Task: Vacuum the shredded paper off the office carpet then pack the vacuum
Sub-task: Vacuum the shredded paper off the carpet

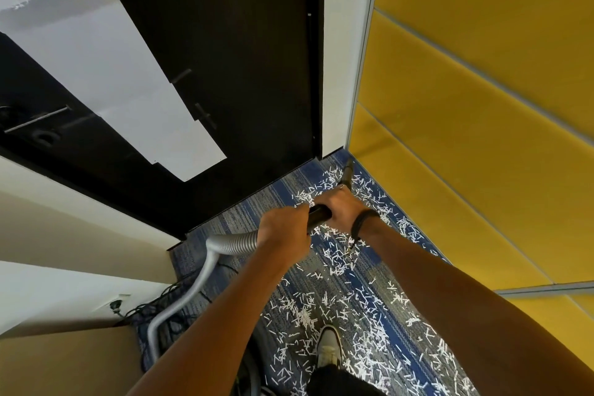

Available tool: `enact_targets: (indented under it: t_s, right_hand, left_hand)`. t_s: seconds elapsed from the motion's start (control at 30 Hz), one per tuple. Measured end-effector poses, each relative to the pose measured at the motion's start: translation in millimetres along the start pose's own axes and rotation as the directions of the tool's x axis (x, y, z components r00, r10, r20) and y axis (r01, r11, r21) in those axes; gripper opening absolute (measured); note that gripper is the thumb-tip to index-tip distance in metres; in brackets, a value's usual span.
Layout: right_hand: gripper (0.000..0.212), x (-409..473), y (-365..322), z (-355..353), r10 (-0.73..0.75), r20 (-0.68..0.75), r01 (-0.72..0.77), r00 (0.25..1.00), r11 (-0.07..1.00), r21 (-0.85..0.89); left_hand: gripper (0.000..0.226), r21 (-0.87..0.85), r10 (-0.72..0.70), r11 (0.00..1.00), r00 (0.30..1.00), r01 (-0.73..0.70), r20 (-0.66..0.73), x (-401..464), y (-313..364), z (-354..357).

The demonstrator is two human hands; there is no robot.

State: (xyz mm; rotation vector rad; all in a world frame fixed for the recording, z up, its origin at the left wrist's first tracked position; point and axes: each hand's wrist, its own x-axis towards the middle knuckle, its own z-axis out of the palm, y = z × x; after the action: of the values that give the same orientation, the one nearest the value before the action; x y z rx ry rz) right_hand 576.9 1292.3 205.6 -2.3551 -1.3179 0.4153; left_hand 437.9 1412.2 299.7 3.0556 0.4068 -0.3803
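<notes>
Both hands are clenched round the black vacuum wand: the left hand grasps it where the grey ribbed hose joins, and the right hand, with a dark band at the wrist, grasps it just ahead. Beyond the right grip the wand runs on to a dark nozzle that reaches into the corner of the floor.

The room is tight there. A black door closes off the space ahead of the grips, a white door frame stands at the corner, and a yellow panelled wall runs close along the right-hand side. To the left of the grips sit a cream wall and a tangle of black cables beside the hose.

The shredded paper lies scattered over the blue and grey carpet, around and under both grips, thick along the yellow wall and back towards the person's white shoe behind them.
</notes>
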Motion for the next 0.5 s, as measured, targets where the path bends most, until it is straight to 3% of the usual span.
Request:
enact_targets:
  t_s: [0.5]
  right_hand:
    - [0.019, -22.4, -20.6, 13.8, 0.008, -0.054, -0.007, 0.999, 1.000, 0.022]
  left_hand:
    - [0.052, -0.056, 0.104, 0.993, 0.994, -0.106, -0.036, -23.7, -19.7, -6.9]
